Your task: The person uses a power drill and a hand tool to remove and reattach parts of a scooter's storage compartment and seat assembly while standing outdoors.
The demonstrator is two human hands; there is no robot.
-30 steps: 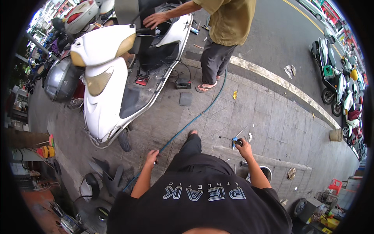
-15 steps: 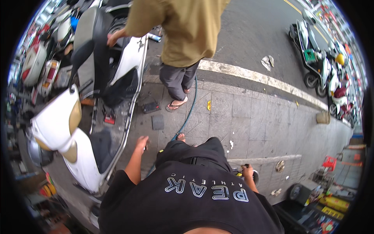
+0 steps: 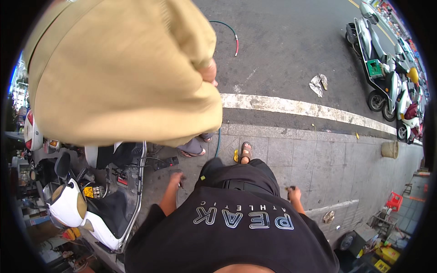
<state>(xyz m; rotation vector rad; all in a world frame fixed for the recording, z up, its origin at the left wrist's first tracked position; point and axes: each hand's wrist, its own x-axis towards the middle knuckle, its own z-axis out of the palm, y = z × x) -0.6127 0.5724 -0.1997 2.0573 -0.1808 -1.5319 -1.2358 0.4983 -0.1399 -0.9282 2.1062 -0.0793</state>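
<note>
My left hand [image 3: 176, 179] hangs beside my left leg, closed around a small dark object too small to name. My right hand [image 3: 293, 192] is low at my right side, fingers curled on a small dark thing, also unclear. A person in a khaki shirt [image 3: 123, 77] fills the upper left very close to me, covering much of the scene. Left of my left hand stands the white scooter [image 3: 98, 232] with its floor panel area opened and a small black box [image 3: 168, 162] with cables on the paving beside it. A blue-green hose [image 3: 219, 141] runs past my feet.
Parked scooters [image 3: 387, 86] line the road at right. A bucket [image 3: 389, 149], a red plastic stool [image 3: 394, 200] and a cart with wheel [image 3: 348, 241] stand on the right pavement. A crumpled rag [image 3: 318, 85] lies beyond the white painted line [image 3: 282, 102].
I have moved forward along the paving, past the scooter's front. The person in khaki now looms much nearer at upper left, and the scooter sits lower left in view.
</note>
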